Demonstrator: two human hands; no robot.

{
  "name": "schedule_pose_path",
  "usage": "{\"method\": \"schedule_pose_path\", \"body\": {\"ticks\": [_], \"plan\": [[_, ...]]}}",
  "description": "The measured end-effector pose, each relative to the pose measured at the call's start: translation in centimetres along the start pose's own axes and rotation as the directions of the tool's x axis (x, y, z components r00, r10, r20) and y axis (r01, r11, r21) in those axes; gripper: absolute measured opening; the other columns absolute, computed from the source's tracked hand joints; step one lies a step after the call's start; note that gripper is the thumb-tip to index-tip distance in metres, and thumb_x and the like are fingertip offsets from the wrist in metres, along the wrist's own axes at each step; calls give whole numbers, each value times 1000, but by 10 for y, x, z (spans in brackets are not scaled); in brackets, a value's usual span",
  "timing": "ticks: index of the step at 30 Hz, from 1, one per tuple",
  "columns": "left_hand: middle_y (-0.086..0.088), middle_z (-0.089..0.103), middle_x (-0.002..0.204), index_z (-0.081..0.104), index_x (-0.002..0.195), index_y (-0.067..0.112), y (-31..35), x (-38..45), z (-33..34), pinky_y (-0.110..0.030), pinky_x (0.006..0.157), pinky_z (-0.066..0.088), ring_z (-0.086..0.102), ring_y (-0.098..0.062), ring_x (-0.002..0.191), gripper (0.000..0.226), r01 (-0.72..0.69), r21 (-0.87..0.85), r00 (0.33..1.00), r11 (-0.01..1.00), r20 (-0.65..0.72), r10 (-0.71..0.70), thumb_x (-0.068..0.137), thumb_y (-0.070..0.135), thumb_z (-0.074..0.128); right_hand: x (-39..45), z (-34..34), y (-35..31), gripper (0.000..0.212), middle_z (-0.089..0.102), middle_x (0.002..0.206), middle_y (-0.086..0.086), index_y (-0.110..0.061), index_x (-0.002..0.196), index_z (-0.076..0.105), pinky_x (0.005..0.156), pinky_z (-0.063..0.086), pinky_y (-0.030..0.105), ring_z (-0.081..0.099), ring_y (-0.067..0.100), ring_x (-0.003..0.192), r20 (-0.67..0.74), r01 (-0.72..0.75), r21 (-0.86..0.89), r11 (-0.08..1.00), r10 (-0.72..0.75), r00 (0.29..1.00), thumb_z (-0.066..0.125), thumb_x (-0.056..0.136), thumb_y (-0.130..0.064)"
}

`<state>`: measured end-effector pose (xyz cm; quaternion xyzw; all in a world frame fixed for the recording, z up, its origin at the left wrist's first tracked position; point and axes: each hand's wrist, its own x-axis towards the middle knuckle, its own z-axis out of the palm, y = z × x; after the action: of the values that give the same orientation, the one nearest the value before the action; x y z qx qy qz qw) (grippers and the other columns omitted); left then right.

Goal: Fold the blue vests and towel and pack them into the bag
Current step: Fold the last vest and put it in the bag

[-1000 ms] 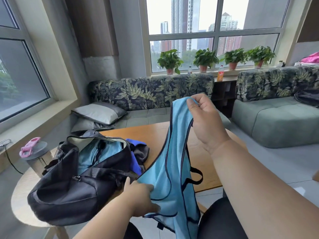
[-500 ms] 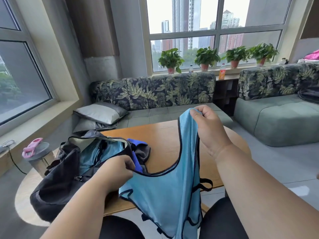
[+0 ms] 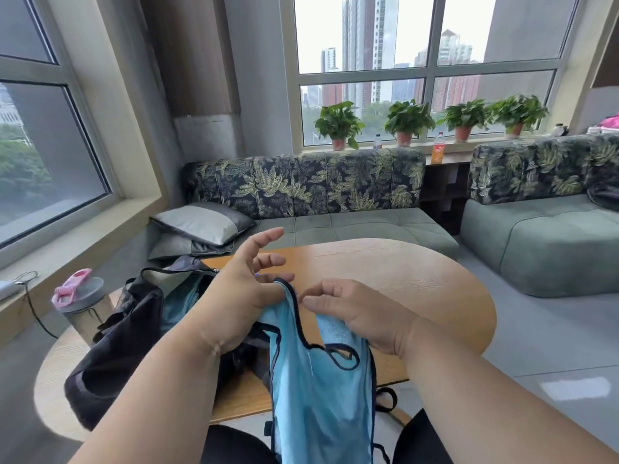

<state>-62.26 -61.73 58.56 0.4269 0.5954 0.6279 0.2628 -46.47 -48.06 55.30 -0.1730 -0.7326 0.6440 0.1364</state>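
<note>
I can't see much of what sits behind my left forearm: it crosses in front of the black bag (image 3: 110, 356), hiding the right part of its open mouth, so I can only make out a strip of light blue cloth (image 3: 177, 309) inside and cannot tell which garment that is. The bottom of the blue vest (image 3: 321, 396) runs out of the frame below, between my knees, so its hem is cut off. A loose black strap (image 3: 385, 400) peeks out at its right edge.

My left hand (image 3: 241, 296) is raised over the wooden table (image 3: 402, 279), fingers spread and relaxed; one dark-trimmed shoulder strap of the vest is looped over the base of the thumb, but whether the thumb actually clamps it I cannot tell. My right hand (image 3: 355, 313) is just beside it, fingers curled, pinching the vest's other strap, whose cloth disappears under the palm. The vest hangs down from both hands, in front of the table's near edge and just right of the bag.

On the table's left end, touching the bag, stands a clear bottle with a pink lid (image 3: 78, 303). A sofa with a leaf pattern (image 3: 301, 185) lies beyond.
</note>
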Motion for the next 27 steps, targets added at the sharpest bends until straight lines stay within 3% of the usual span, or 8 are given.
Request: {"method": "schedule_pose_path", "body": {"ticks": [5,10,13,15,17,20,24,27], "plan": [[-3,57,116,59,136,38,-5,-3,9,-27,83,56,71,-12,97,82,-37,0,999,999,36,37,66,-5,64,1,10,3,26,77,109,16,-10,111,75,98,56,49,72,23,93,25,20,-129,992,-16,1000,80,92,-27],[-7,62,126,62,133,32,-16,-7,5,-21,80,55,68,-7,95,69,60,1,997,998,42,-60,71,8,76,2,7,7,22,77,109,19,-11,110,74,101,54,61,74,31,101,-94,83,-36,996,-86,992,78,94,-26],[-3,67,99,69,106,23,-25,-7,0,-26,74,49,64,-11,82,33,277,-14,952,961,-133,-277,78,41,76,1,-1,6,17,79,107,16,-10,107,75,101,54,62,72,43,107,-200,116,66,991,-100,975,78,94,-21],[0,66,82,72,81,23,-32,-5,-3,-33,76,47,60,-16,73,45,416,32,897,909,-178,-405,73,68,73,1,-4,5,15,79,107,15,-11,105,76,100,54,61,72,43,107,-249,142,80,987,-118,961,78,93,-20],[-3,68,76,73,71,21,-31,-6,0,-34,70,47,60,-16,64,61,489,-10,868,872,-95,-488,84,79,60,2,-4,4,14,79,107,15,-13,104,77,100,55,61,72,42,107,-263,156,64,986,-134,955,79,93,-21],[-4,70,80,78,84,17,-26,-6,9,-33,64,43,58,-16,63,70,455,-108,886,884,-42,-461,92,78,47,1,-4,3,13,80,104,13,-11,105,77,98,59,54,75,37,103,-215,146,63,987,-129,968,77,94,-17],[-15,79,97,81,92,17,-19,-7,19,-30,57,52,72,-25,69,56,422,-207,896,883,-58,-441,95,68,57,-4,-4,1,7,81,96,5,-14,101,76,79,62,31,77,21,89,-138,139,-8,990,-139,981,77,94,-14],[-18,79,103,81,103,7,-16,-8,23,-33,66,58,76,-28,81,44,374,-216,922,902,-17,-386,101,47,61,-6,-6,1,8,80,98,5,-15,102,76,84,62,35,76,19,89,-141,128,-48,991,-133,981,76,95,-13]]}}
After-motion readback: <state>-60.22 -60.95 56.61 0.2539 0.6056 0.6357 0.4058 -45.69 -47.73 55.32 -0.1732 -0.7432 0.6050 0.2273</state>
